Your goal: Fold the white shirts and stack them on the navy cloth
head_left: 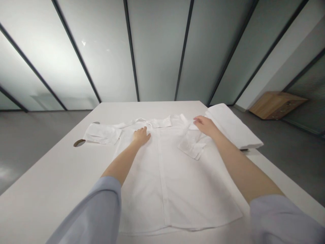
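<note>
A white button-front shirt point(142, 183) lies spread on the table, its collar point(162, 122) at the far end and its hem towards me. My left hand point(141, 136) rests palm down on the upper left front, fingers apart. Over the shirt's right shoulder is my right hand point(204, 125), its fingers stretched out to the left and touching or just above the cloth. The right sleeve point(193, 145) is folded inward across the front, with its end pointing towards me. Out to the left lies the other sleeve point(103, 134).
A folded white cloth stack point(232, 125) sits at the table's right edge, beside my right forearm. The white table point(63, 173) has a dark oval cut-out point(79, 143) near the left sleeve. A wooden box point(276, 104) stands on the floor at right, by frosted panels.
</note>
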A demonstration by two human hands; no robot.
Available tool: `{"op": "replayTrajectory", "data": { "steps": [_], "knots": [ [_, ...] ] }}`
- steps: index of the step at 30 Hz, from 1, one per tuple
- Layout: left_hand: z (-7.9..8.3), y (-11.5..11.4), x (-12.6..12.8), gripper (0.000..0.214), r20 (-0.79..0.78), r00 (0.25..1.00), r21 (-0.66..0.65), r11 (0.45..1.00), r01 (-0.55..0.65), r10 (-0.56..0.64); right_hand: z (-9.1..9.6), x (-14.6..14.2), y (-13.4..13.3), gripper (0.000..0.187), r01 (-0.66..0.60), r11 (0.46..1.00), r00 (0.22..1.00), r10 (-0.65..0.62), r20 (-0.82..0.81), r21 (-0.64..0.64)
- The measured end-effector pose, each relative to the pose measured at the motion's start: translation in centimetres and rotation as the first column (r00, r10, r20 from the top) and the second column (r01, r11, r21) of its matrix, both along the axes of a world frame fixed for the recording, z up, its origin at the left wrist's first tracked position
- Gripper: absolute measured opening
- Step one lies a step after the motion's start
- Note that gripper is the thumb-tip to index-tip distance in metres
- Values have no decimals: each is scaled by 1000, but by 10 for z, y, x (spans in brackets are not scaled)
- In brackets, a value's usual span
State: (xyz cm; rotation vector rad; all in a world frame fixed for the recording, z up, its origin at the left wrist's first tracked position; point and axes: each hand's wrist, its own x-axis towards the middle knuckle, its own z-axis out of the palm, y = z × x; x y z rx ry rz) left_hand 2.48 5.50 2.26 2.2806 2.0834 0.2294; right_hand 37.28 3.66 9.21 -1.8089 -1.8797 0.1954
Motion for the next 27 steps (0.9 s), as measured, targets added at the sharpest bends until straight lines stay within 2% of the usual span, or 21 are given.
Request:
{"op": "replayTrajectory", "data": {
  "steps": [4,8,10,13,15,16,18,20,21,22,24,26,27],
  "knots": [
    [-3,33,-2,58,253,967,-43,998,39,-27,-28,-58,35,42,-140,960,990,130,-60,-242],
    [-11,60,6,57,348,933,-23,994,108,-93,-53,-91,71,52,-201,939,980,195,-48,-280],
    [-13,70,12,49,359,930,-21,995,96,-83,-62,-100,86,46,-205,935,978,186,-95,-289],
    [-11,82,18,33,452,891,-81,997,-10,46,-69,-107,104,34,-169,919,975,102,-197,-357],
    [-4,92,18,34,509,851,-125,990,-70,125,-67,-110,114,31,-128,907,959,11,-282,-402],
    [0,96,18,38,540,830,-129,988,-84,141,-65,-111,119,33,-120,910,942,-21,-335,-396],
    [10,104,14,48,643,756,-86,993,-85,121,-57,-112,127,41,-138,945,872,-27,-489,-297],
    [18,108,10,58,753,653,-28,996,-85,77,-47,-111,131,50,-169,974,783,40,-621,-150],
    [20,107,8,63,778,626,-8,997,-79,56,-44,-109,131,54,-183,979,748,77,-660,-92],
    [21,103,7,69,769,638,1,998,-60,38,-41,-108,128,58,-200,978,734,112,-670,-56],
    [17,88,6,78,642,766,-17,1000,17,-2,-38,-104,114,62,-248,968,781,176,-599,-38],
    [8,64,8,82,432,900,-65,993,95,-58,-42,-99,89,61,-309,950,865,257,-431,-53],
    [2,49,10,81,324,943,-94,989,112,-76,-45,-97,72,59,-344,936,900,305,-313,-77]
  ]
}}
